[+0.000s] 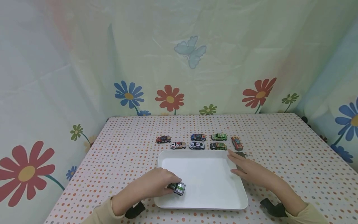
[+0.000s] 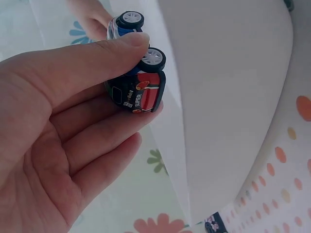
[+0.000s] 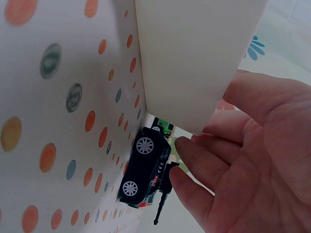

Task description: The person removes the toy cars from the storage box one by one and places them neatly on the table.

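My left hand (image 1: 158,183) pinches a toy car (image 1: 179,188) between thumb and fingers above the left part of a white tray (image 1: 204,205). In the left wrist view the car (image 2: 150,87) shows white-spoked wheels and a dark and red body with printed lettering. At the tray's right rim is my right hand (image 1: 249,169), fingers loosely extended, with nothing held. Whether it touches the rim I cannot tell. Close to its fingertips, outside the tray's far right corner, stands a black toy armoured vehicle (image 3: 146,165) with a gun barrel, partly hidden by the hand in the head view.
Behind the tray stand several toy cars, among them a red and black one (image 1: 163,139), a white one (image 1: 197,145), a green one (image 1: 219,137) and an angled orange-red one (image 1: 237,143). A dotted cloth (image 1: 126,149) covers the table; flowered curtains (image 1: 223,62) surround it.
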Demonstrator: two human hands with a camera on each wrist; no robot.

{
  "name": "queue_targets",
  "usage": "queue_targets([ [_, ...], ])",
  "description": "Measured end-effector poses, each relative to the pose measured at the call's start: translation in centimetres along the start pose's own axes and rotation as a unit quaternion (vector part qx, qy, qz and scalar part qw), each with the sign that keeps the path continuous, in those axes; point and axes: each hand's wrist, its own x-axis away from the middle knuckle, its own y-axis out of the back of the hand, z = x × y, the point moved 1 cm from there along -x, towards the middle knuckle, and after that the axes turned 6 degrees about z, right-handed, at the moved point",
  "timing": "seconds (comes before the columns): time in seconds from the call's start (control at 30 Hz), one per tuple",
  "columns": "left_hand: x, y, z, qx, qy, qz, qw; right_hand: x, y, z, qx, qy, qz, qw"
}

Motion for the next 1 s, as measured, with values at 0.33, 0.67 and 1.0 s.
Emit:
queue_targets([
  [0.33,-0.4,1.3,1.1,0.041,0.029,-0.02,0.9985,0.0,-0.1,-0.1,-0.001,0.002,-0.001,1.0],
  [0.67,-0.6,3.0,4.2,0.065,0.096,-0.073,0.9906,0.0,0.0,-0.1,-0.003,0.003,-0.001,1.0],
  [1.0,-0.5,4.1,7.5,0.063,0.196,-0.092,0.9743,0.1,0.0,-0.1,-0.004,0.011,-0.001,1.0],
])
